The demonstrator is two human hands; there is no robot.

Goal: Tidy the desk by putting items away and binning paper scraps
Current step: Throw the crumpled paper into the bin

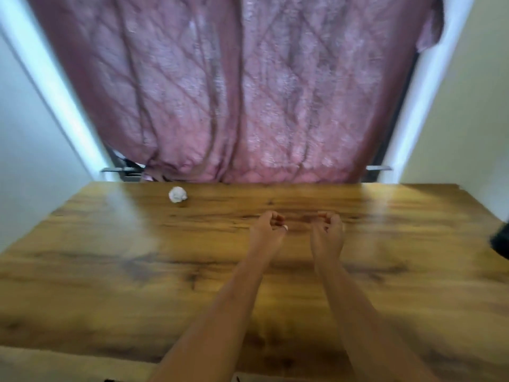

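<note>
A lone paper ball (178, 194) sits near the far edge of the desk (110, 271), left of centre and close under the pink curtain (248, 92); both hands reach out over the middle of the wood, well apart from the ball and to its right; the left hand (268, 227) has its fingers curled loosely inward, half closed, with nothing visibly held; the right hand (329, 227) mirrors it, fingers hooked toward the palm and apparently empty, though motion blur leaves the fingertips soft; neither hand touches the other, and whether they rest on the desk or hover above it cannot be told; the ball looks like crumpled paper, so it is probably very light, soft and springy, likely to roll or skid on the glossy wood if nudged, and in no danger of breaking; a pinch from above across its widest part, thumb on one side and fingers on the other, should take it easily; it is roughly round, with no clear long axis and no direction in which it points; a dark object (502, 239) cuts in at the right edge, too cropped to identify; no bin is in view.
</note>
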